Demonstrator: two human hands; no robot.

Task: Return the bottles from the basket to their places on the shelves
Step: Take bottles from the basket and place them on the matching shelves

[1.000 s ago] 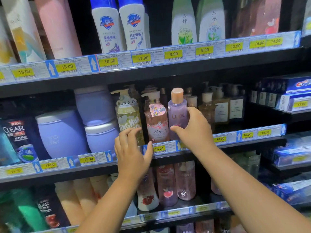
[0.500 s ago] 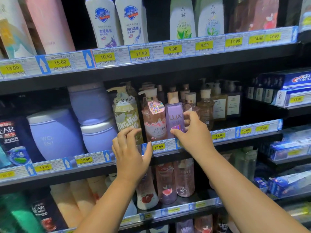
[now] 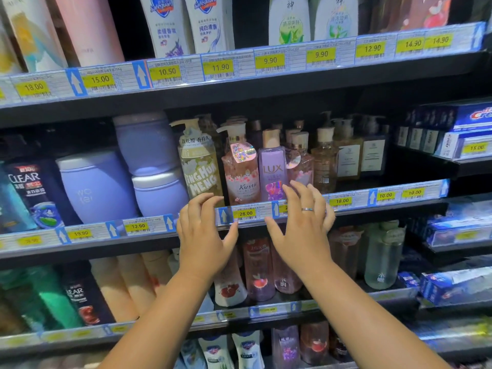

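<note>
A purple LUX bottle (image 3: pixel 273 166) with a tan cap stands upright on the middle shelf (image 3: pixel 372 209), between a pink Kustie pump bottle (image 3: pixel 241 169) and another pink bottle (image 3: pixel 300 161). My right hand (image 3: pixel 303 230), with a ring on one finger, hovers in front of the shelf edge just below the LUX bottle, fingers spread and holding nothing. My left hand (image 3: pixel 205 233) is beside it on the left, fingers loosely bent over the price strip near the 28.00 tag (image 3: pixel 245 213), also holding nothing. The basket is out of view.
Lilac tubs (image 3: pixel 98 186) and dark CLEAR bottles (image 3: pixel 34 193) fill the middle shelf's left. Amber pump bottles (image 3: pixel 346 153) stand to the right, toothpaste boxes (image 3: pixel 468 129) beyond. White bottles (image 3: pixel 186 25) line the upper shelf. Pink bottles (image 3: pixel 259 267) sit on the shelf below.
My right hand has let go of the LUX bottle and drawn back down to the shelf edge. The bottle now stands in the row. My left hand stayed at the price strip.
</note>
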